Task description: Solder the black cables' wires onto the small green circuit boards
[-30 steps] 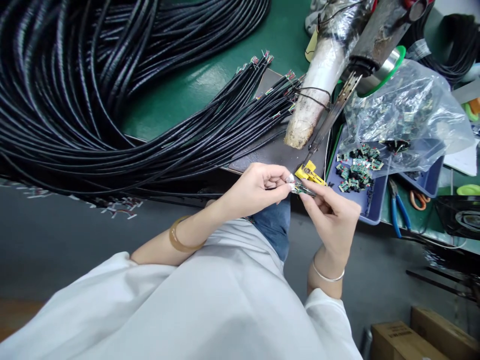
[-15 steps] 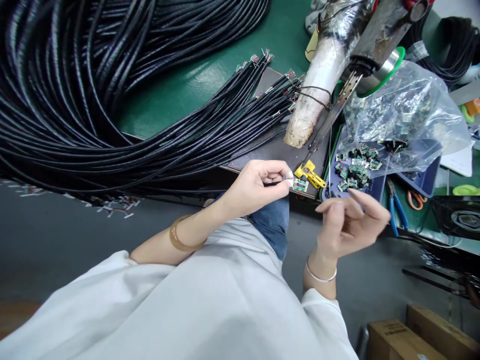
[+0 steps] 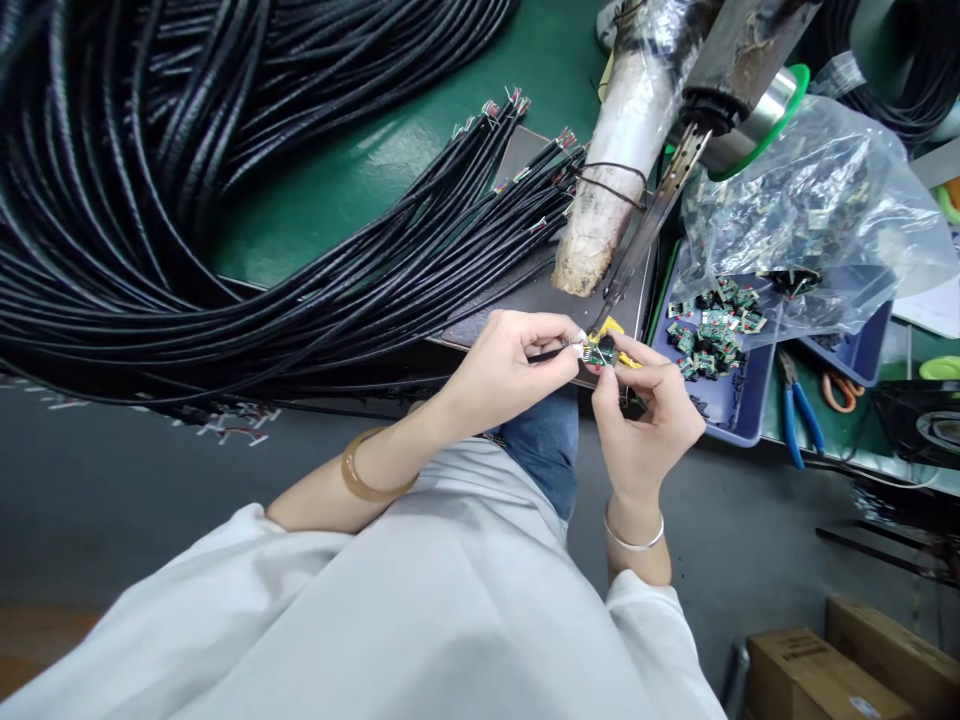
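My left hand (image 3: 517, 362) is closed, pinching the end of a black cable (image 3: 546, 355) with thin bared wires at its tip. Against those wires sits a small green circuit board (image 3: 602, 352), gripped at its right side by the thumb and fingers of my right hand (image 3: 649, 405). Fingertips hide part of the board, so I cannot tell whether the wires are joined to it. Just behind is a yellow clip (image 3: 613, 328), partly covered by the board and my right fingers. A soldering iron (image 3: 651, 225) slants down with its tip close above the board.
A thick bundle of black cables (image 3: 360, 290) spreads over the green table (image 3: 382, 165). A plastic-wrapped pipe (image 3: 600, 220) hangs beside the iron. Rightward are a blue tray (image 3: 750, 425) of circuit boards, a clear bag (image 3: 840, 200), blue-handled pliers (image 3: 796, 415) and orange-handled scissors (image 3: 844, 390).
My right hand has come left from beside the tray and closed on the circuit board. My left hand stays almost in place. The view has shifted slightly.
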`<state>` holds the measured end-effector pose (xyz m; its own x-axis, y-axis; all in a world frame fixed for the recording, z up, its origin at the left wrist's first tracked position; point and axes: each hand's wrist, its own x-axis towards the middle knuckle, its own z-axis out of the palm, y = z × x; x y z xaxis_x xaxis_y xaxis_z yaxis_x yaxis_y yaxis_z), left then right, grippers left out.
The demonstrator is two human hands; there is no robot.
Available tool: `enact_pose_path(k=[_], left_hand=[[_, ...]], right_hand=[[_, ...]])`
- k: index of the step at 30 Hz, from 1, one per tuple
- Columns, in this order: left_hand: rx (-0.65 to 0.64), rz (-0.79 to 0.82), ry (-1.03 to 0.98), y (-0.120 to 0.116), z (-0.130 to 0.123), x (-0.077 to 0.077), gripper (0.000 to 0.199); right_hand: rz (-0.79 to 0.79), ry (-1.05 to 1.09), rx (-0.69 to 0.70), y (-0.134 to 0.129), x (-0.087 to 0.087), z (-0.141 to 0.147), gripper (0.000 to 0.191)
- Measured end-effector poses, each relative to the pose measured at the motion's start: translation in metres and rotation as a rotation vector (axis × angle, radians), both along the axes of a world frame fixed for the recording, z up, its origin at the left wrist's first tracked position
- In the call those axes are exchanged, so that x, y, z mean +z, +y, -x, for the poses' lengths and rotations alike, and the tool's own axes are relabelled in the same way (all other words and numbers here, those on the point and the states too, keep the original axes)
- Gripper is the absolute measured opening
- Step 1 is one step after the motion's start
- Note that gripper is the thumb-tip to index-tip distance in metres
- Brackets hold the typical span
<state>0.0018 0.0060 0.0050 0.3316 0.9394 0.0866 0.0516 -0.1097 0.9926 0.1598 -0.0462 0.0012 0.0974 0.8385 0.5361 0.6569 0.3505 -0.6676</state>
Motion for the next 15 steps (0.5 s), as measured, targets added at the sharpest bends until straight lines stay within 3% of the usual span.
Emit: enact_pose_path(k=[15], left_hand=[[0.070,-0.227,0.107,0.003,0.003,0.009,0.013]], right_hand=[[-0.039,-0.104,-0.001,0.012,0.010,0.004,0.013]])
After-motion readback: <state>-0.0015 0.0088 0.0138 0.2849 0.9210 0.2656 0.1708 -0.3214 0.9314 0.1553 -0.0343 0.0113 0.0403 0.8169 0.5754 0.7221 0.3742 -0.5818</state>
